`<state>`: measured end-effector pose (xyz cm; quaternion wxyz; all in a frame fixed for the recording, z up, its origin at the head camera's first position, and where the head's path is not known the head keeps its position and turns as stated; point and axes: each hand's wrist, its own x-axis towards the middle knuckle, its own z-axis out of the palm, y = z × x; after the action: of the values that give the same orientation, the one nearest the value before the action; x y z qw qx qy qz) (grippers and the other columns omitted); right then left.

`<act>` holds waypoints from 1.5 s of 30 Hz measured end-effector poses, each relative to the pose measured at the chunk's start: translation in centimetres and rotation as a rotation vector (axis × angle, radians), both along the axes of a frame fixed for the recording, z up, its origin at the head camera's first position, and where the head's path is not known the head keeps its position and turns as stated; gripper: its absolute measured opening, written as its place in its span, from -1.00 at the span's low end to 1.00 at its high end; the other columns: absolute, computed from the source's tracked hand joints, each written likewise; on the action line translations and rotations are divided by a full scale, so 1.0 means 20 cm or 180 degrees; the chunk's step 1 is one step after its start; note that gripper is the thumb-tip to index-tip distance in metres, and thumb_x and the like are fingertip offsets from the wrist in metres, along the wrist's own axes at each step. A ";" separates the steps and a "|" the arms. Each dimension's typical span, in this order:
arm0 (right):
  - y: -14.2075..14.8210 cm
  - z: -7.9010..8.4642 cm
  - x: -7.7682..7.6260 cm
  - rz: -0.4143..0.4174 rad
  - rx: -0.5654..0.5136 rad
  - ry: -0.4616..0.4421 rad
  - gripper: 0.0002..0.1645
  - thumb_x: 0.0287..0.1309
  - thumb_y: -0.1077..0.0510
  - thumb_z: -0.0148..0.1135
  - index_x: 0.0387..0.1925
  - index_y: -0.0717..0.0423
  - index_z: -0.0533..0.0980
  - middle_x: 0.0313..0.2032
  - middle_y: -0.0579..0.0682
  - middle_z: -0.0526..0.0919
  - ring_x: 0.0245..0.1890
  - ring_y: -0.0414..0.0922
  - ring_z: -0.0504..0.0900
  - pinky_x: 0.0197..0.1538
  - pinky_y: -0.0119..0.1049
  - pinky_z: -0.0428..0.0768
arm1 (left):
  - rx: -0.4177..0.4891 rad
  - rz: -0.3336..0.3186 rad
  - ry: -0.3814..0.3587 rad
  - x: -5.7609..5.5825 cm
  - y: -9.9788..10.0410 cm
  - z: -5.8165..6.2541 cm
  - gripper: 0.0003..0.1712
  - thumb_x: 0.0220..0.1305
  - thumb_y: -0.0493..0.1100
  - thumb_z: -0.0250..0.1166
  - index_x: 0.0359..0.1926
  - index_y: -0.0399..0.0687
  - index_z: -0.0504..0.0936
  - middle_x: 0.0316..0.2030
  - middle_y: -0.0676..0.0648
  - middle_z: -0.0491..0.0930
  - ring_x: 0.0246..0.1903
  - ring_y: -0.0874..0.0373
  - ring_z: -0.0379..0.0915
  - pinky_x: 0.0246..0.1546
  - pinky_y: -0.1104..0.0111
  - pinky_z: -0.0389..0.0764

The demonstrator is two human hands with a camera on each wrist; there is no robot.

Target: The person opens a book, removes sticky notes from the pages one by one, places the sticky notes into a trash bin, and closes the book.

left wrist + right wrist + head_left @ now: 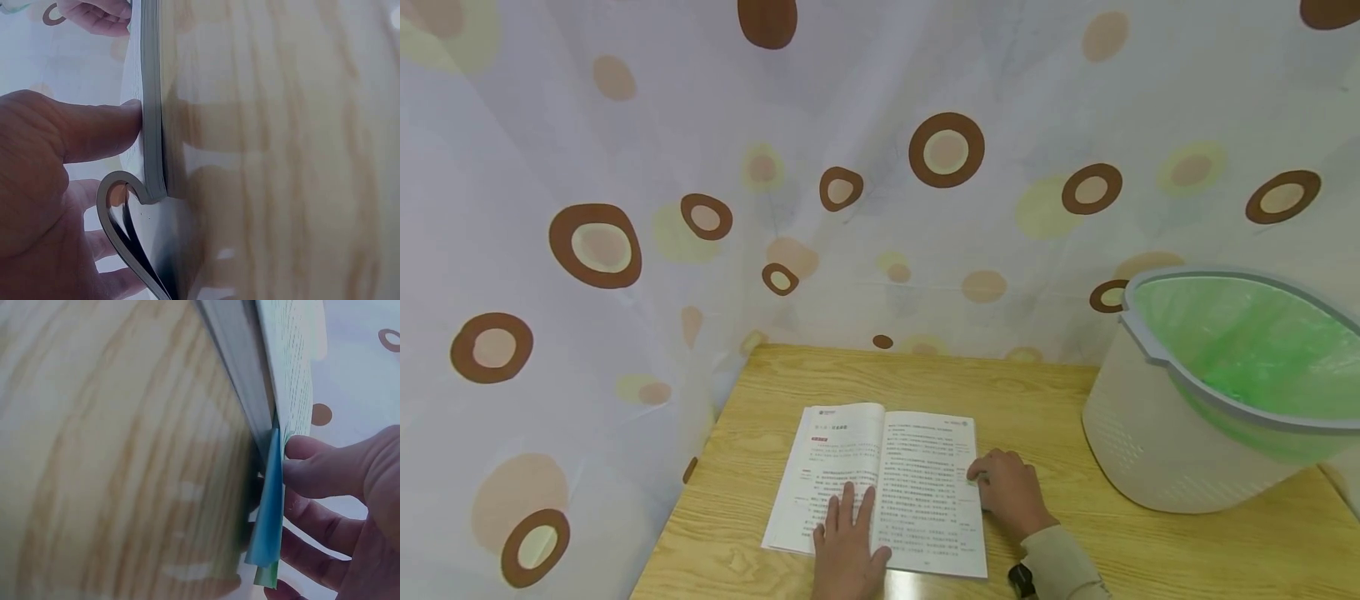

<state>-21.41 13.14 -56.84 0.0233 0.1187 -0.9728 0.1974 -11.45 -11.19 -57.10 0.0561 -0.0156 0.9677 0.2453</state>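
Note:
An open book (925,492) lies on the wooden table, printed pages facing up. My left hand (850,546) rests with spread fingers on the lower part of the left page, near the fold. In the left wrist view its thumb (103,131) touches the book's lower edge (152,125). At the right page's outer edge is my right hand (1011,492), fingers bent. In the right wrist view its thumb and forefinger pinch at a green sticky tab (267,575) by the page edge. A blue tab (267,512) sticks out beside it; some fingertips are hidden behind these strips.
A pale plastic basket (1150,450) with a grey rim and a green bag liner stands on the table at the right. Behind the table hangs a curtain (865,100) with brown and yellow circles. A dark band (1021,578) is on the right wrist.

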 end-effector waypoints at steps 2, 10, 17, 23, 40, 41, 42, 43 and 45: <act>0.00 0.01 -0.01 -0.0013 0.0002 -0.0036 -0.78 -0.02 0.33 0.27 -0.45 -0.07 0.69 -0.28 0.03 0.69 -0.20 0.09 0.60 -0.29 0.13 0.55 | 0.0003 -0.0007 -0.0012 0.00 0.00 0.00 -0.08 0.07 0.04 0.34 0.42 0.00 0.16 0.45 -0.29 -0.01 0.37 -0.40 -0.09 0.17 -0.45 0.08; 0.01 0.01 -0.01 -0.0042 -0.0018 -0.0055 -0.79 0.00 0.34 0.26 -0.48 -0.04 0.66 -0.41 -0.02 0.62 -0.39 -0.06 0.53 -0.40 -0.05 0.52 | -0.0003 -0.0023 0.0008 0.00 0.01 -0.01 -0.08 0.06 0.04 0.33 0.42 -0.02 0.17 0.45 -0.30 0.01 0.36 -0.41 -0.08 0.15 -0.46 0.10; 0.05 0.02 -0.01 -0.0087 -0.0236 -0.0154 -0.81 0.07 0.32 0.24 -0.48 -0.03 0.64 -0.39 -0.04 0.60 -0.38 -0.12 0.50 -0.31 -0.12 0.55 | 0.0007 -0.0029 -0.0057 0.00 0.01 -0.01 -0.08 0.08 0.05 0.32 0.43 -0.01 0.15 0.45 -0.30 -0.02 0.37 -0.42 -0.11 0.16 -0.47 0.07; 0.10 0.07 0.00 0.0048 -0.0694 -0.0074 -0.80 0.10 0.34 0.22 -0.41 -0.02 0.65 -0.33 -0.07 0.64 -0.24 -0.10 0.58 -0.15 -0.10 0.61 | -0.0004 -0.0009 -0.0084 0.00 0.01 0.01 -0.08 0.09 0.05 0.32 0.43 0.00 0.14 0.46 -0.29 -0.03 0.38 -0.40 -0.13 0.19 -0.45 0.05; 0.22 0.17 0.05 -0.0043 -0.1110 0.0194 -0.83 0.15 0.35 0.18 -0.31 0.05 0.61 -0.24 0.02 0.66 -0.14 0.01 0.56 -0.09 0.04 0.59 | -0.0018 0.0012 0.0024 0.01 0.01 0.00 -0.08 0.08 0.04 0.33 0.43 0.00 0.14 0.46 -0.29 -0.01 0.38 -0.40 -0.12 0.17 -0.46 0.07; 0.23 0.19 0.06 -0.0056 -0.1084 0.0229 -0.85 0.16 0.33 0.18 -0.29 0.07 0.60 -0.23 0.03 0.66 -0.14 0.01 0.56 -0.09 0.03 0.58 | -0.0013 0.0014 0.0051 0.01 0.01 0.00 -0.08 0.08 0.03 0.34 0.43 -0.01 0.14 0.45 -0.30 0.00 0.37 -0.40 -0.11 0.16 -0.47 0.07; 0.23 0.20 0.06 -0.0074 -0.1078 0.0262 -0.86 0.16 0.33 0.20 -0.25 0.09 0.60 -0.23 0.03 0.65 -0.15 0.02 0.56 -0.09 0.04 0.58 | -0.0024 0.0015 0.0066 0.01 0.01 0.00 -0.08 0.08 0.03 0.34 0.43 -0.01 0.15 0.45 -0.30 0.00 0.37 -0.40 -0.11 0.16 -0.46 0.08; 0.24 0.22 0.07 -0.0093 -0.1073 0.0304 -0.84 0.17 0.31 0.21 -0.21 0.12 0.59 -0.24 0.03 0.65 -0.16 0.02 0.55 -0.10 0.04 0.59 | -0.0030 0.0012 0.0076 0.01 0.01 0.00 -0.07 0.08 0.03 0.34 0.43 -0.01 0.15 0.45 -0.30 0.01 0.37 -0.40 -0.10 0.16 -0.46 0.08; 0.25 0.25 0.08 -0.0098 -0.1036 0.0436 -0.79 0.15 0.32 0.23 -0.15 0.15 0.58 -0.27 0.03 0.65 -0.17 0.03 0.55 -0.11 0.05 0.58 | -0.0039 0.0009 0.0076 0.01 0.01 -0.01 -0.07 0.07 0.03 0.34 0.43 -0.01 0.15 0.45 -0.29 0.01 0.37 -0.40 -0.10 0.16 -0.46 0.08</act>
<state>-19.74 18.20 -51.75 0.1115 0.1117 -0.9258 0.3434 -11.19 -11.04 -57.21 0.0441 -0.0144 0.9698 0.2396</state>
